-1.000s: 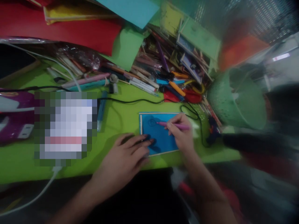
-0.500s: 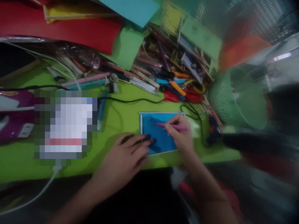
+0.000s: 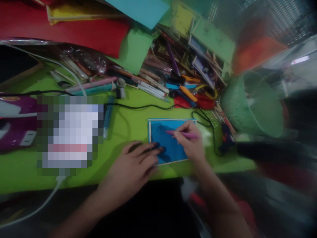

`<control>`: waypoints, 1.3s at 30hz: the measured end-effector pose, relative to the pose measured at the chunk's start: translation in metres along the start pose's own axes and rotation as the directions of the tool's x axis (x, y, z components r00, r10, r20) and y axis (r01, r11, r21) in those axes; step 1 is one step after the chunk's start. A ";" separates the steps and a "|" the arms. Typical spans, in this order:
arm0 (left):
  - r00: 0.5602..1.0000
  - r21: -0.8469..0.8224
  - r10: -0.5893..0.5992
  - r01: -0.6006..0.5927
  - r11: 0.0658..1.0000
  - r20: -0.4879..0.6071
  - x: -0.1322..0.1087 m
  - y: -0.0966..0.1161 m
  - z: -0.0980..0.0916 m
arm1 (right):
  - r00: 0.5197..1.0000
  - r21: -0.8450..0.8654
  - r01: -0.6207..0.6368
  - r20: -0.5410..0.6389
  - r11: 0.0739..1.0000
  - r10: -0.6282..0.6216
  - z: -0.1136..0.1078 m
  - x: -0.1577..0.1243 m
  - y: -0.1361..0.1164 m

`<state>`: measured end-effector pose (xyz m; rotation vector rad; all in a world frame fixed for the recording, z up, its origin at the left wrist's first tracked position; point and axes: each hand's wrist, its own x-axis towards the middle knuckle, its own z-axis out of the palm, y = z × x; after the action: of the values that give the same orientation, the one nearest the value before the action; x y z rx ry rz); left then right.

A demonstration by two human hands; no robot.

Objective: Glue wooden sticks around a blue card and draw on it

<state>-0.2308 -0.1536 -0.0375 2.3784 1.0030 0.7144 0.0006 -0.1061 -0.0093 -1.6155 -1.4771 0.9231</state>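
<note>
A blue card edged with thin pale sticks lies flat near the front edge of the green table. In my right hand is a pink pen, its tip on or just over the card's upper left part. Small dark round lines show on the card beside the tip. My left hand rests with fingers stretched out, its fingertips on the card's lower left part. The palm is on the table to the left of the card.
A blurred-out phone-like device with a white cable lies at left. Pens, markers and scissors crowd the back. A green basket stands at right, and a black cord runs behind the card.
The pen tip has shifted very slightly, and the round lines on the card look a little fuller. My left hand has stayed in place.
</note>
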 end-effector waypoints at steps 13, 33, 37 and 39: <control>1.000 -0.004 -0.006 0.006 1.000 0.009 0.000 0.001 0.000 | 1.000 -0.009 0.014 -0.014 1.000 -0.014 -0.001 0.000 -0.002; 1.000 -0.012 -0.006 0.006 1.000 0.004 -0.002 0.000 0.002 | 1.000 0.040 -0.020 0.001 0.999 0.020 -0.001 -0.001 -0.002; 1.000 -0.014 -0.012 0.013 1.000 0.026 -0.002 0.000 0.002 | 1.000 0.036 -0.030 0.004 0.999 0.030 -0.001 -0.001 -0.002; 1.000 -0.018 -0.009 0.010 1.000 0.030 -0.002 0.000 0.001 | 0.999 0.037 -0.031 0.013 0.999 0.031 -0.001 -0.001 -0.001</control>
<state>-0.2315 -0.1549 -0.0389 2.3604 0.9906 0.6800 0.0006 -0.1070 -0.0077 -1.6125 -1.4385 0.9740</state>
